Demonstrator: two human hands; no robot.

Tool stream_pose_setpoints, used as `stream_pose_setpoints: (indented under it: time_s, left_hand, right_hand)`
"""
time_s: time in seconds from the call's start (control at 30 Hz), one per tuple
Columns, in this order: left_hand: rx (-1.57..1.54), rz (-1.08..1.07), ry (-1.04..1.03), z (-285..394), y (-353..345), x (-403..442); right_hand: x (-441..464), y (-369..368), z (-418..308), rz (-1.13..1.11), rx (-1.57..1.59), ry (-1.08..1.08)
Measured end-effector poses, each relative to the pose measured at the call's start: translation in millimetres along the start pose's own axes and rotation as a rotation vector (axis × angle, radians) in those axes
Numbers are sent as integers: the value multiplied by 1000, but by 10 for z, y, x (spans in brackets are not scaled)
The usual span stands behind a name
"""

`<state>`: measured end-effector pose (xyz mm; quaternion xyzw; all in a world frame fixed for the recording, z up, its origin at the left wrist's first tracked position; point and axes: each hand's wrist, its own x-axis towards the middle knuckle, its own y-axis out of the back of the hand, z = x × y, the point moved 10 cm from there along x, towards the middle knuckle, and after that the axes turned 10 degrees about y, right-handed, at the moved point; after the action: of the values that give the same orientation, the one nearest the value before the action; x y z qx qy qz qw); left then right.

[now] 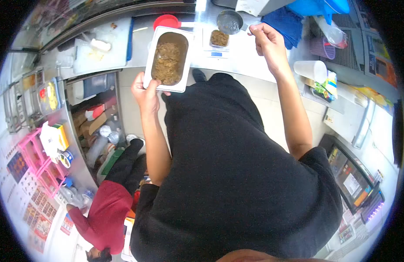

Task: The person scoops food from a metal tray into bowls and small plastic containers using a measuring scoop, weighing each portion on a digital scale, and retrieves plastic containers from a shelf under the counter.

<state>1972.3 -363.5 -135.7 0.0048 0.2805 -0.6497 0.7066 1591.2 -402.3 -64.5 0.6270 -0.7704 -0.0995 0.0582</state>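
Note:
My left hand (pixel 146 94) is closed on the near end of a rectangular food pan (pixel 187 52) with a white rim. Brown, mushy food (pixel 168 63) fills part of the pan. My right hand (pixel 269 43) is closed on the short handle of a round grey ladle (pixel 229 22). The ladle's bowl is over or just behind a small clear container of brown food (pixel 219 38); whether they touch, I cannot tell. That container sits on a white digital scale (pixel 216 54) on the counter.
Behind the pan lies a red round dish (pixel 166 22). A white cutting board (pixel 101 48) is at left, a blue cloth (pixel 285 26) and white tub (pixel 310 70) at right. Another person in a red top (pixel 108 214) is at lower left, beside open shelving.

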Motion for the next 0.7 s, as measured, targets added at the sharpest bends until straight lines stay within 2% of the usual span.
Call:
stream_pose_setpoints:
  time_s: [0.1,0.2,0.3,0.4,0.5,0.7]
  left_hand:
    - [26,-35,-12,144,-53,-55]
    - [101,-54,15,269,-108,-80]
    - [205,-103,110,428,-267,-159]
    - [234,-124,287,512,-296,-202]
    - [332,-76,418,570,-266,-194]
    - [442,-126,539,587,-200,-160]
  right_hand:
    - [3,-272,-315,-145,-213,305]
    - [-119,-682,-705,-338,-337,412]
    - [-239,-1255,-946,-521,-492,705]
    - [-372,-1865,-686,-748,-764,728]
    - [-558,-2176,-613,-865,-733,854]
    - [-684,-2341,-645,-1026,-703,909]
